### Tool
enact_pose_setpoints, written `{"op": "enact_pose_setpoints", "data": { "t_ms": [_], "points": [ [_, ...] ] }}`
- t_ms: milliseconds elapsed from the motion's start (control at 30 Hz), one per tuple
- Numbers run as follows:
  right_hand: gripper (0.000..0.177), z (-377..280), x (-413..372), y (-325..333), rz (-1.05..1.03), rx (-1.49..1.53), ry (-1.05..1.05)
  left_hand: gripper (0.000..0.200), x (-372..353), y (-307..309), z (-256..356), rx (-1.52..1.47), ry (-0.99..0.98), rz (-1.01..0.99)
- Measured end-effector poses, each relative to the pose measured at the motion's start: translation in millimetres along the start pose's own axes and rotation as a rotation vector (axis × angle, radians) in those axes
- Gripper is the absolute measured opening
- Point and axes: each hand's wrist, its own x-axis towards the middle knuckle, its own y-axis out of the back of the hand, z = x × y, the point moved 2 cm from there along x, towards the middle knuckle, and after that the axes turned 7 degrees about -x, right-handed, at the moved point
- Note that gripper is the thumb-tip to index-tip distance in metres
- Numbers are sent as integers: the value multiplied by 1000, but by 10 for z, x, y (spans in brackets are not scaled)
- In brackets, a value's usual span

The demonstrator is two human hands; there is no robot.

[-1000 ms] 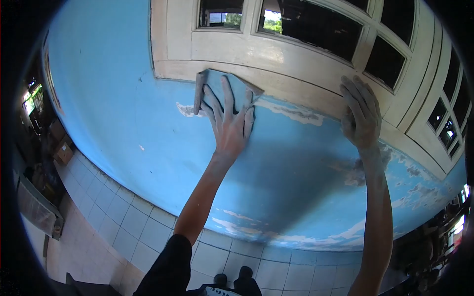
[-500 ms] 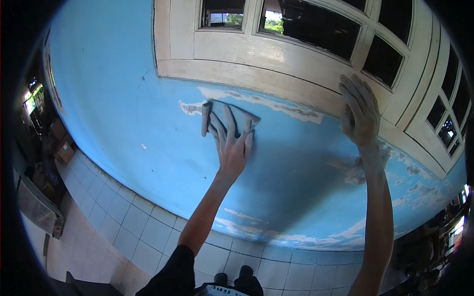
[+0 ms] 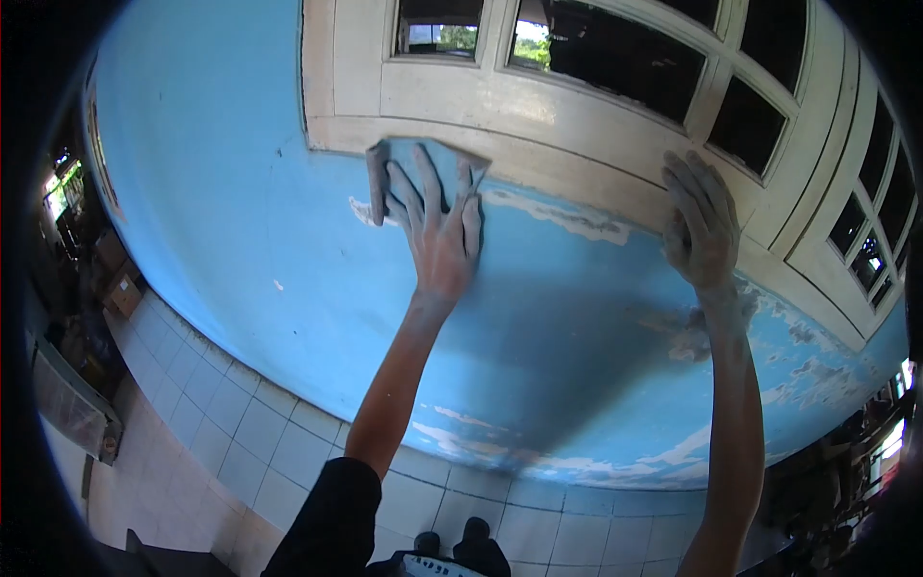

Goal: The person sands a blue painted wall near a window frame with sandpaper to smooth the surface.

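Note:
A bluish-grey sheet of sandpaper (image 3: pixel 399 154) lies against the blue wall (image 3: pixel 317 298), its left edge folded up. My left hand (image 3: pixel 437 226) presses it flat with fingers spread over it, just under the white wooden window frame (image 3: pixel 461 96). Bare whitish patches of peeled paint (image 3: pixel 567 216) run below the frame, partly covered by the sheet and hand. Farther right, my right hand (image 3: pixel 702 226) rests open against the bottom of the frame, fingers pointing up, holding nothing. Both hands look coated with grey dust.
More flaking paint (image 3: pixel 817 375) shows at the right and along the wall's foot. Pale floor tiles (image 3: pixel 284 433) meet the wall below, near my feet (image 3: pixel 471 534). A cardboard box (image 3: pixel 125 293) stands at the far left. Glass panes (image 3: pixel 606 53) sit above.
My left hand has moved up and slightly left with the sandpaper, which now reaches the frame's lower edge. My right hand has stayed nearly in place.

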Motion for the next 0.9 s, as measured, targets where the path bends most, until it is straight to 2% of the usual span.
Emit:
{"op": "enact_pose_setpoints", "data": {
  "t_ms": [67,100,200,267,333,400,467,533,600,633,733,833,900],
  "points": [
    [47,-13,19,6,16,1,-3,38,-503,-85,-87,207,-55,-63],
    [46,-15,18,2,17,6,-6,41,-827,-110,-138,203,-15,-180],
    [46,7,1,-2,15,2,2,43,-692,-1,-258,226,-99,-196],
    [45,-10,4,-23,17,0,1,42,-279,44,-212,208,-68,-165],
    [46,-25,0,1,9,0,-14,40,-105,40,-160,168,13,-30],
    [46,-36,-27,0,8,15,-11,39,-497,0,-168,195,3,-51],
    [46,-15,7,-9,41,14,-9,40,-936,-76,-203,207,-48,-205],
    [47,-18,-11,-14,18,10,-16,41,-740,-59,-99,242,-43,-216],
    [47,-38,-6,-1,13,13,-18,41,-312,-42,68,107,-13,-130],
    [48,-35,2,6,16,7,-20,41,-142,-40,134,134,-17,-119],
    [47,-29,-5,5,15,1,-12,41,-201,-61,116,120,-33,-139],
    [47,-31,-7,-9,34,-5,-5,39,-738,-13,-106,164,-78,-183],
    [47,-26,-7,-9,40,-12,1,38,-632,60,-166,200,-78,-184]
  ]
}}
